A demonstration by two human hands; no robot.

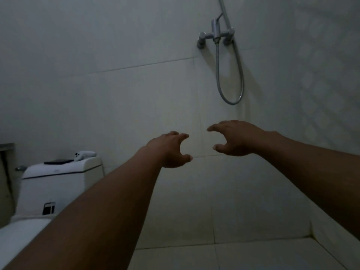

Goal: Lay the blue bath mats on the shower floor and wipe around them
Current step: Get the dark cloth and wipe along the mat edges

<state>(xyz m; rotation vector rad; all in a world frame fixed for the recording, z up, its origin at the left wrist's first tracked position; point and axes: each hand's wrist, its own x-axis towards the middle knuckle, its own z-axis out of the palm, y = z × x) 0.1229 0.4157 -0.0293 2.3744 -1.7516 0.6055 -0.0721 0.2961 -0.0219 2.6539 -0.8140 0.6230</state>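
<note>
**A:** What sits closest to the camera?

**B:** Two bare forearms stretched forward. They end in the left hand (171, 151) and the right hand (237, 139), which are level with each other and a little apart, in mid-air short of the wall.

**A:** And the grip of each?

**B:** Each grip is half open. The fingers are bent like claws, the thumb is held off from them, and nothing is between. I'd guess the hands are poised to reach for something, since they carry nothing.

**A:** Where are the blue bath mats, then?

**B:** Nowhere in view. Only a corner of the pale tiled shower floor (253, 256) shows at the lower right, and no mat lies on that part. No wiping cloth shows either. I judge that the laying has not begun.

**A:** What is further off?

**B:** At the left is a white ceramic toilet cistern (58, 184). On its lid lie a flat black rectangular object (57, 162) and a small white controller-shaped gadget (84, 154), probably parked there to stay off a wet floor.

Behind everything is the pale grey tiled wall (116, 94). A chrome mixer tap (215, 35) is fixed high on it, with a silver flexible shower hose (231, 80) looping beneath, well above the floor.
</note>
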